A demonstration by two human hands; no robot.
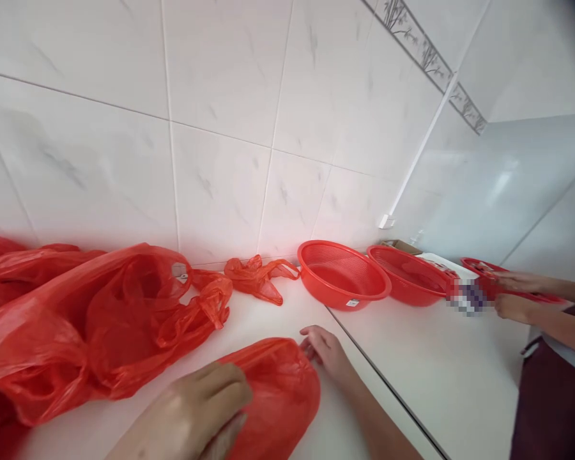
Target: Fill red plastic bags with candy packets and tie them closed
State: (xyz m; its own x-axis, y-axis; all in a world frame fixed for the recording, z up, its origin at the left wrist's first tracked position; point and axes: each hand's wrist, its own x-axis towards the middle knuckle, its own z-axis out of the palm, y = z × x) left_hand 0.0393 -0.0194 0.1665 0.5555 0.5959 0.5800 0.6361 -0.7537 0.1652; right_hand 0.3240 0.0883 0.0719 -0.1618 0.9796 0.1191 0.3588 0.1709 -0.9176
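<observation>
A red plastic bag (280,396) lies on the white table in front of me, its rounded end to the right. Over the bag's left side, my left hand (196,409) is closed, fingers bent and thumb beneath, pinching the thin plastic. At the bag's far right edge is my right hand (326,354), its fingers loosely curved and apart, the fingertips partly hidden beside the bag. I cannot tell whether they touch it. To the left spreads a large heap of crumpled red plastic bags (119,319). A small crumpled red bag (253,278) lies by the wall.
Two red plastic baskets, the nearer basket (342,297) and the farther basket (412,281), stand along the tiled wall. A dark seam (388,377) crosses the white tabletop (441,358). At right, a co-worker's hands (515,306) are by another red basket (553,299).
</observation>
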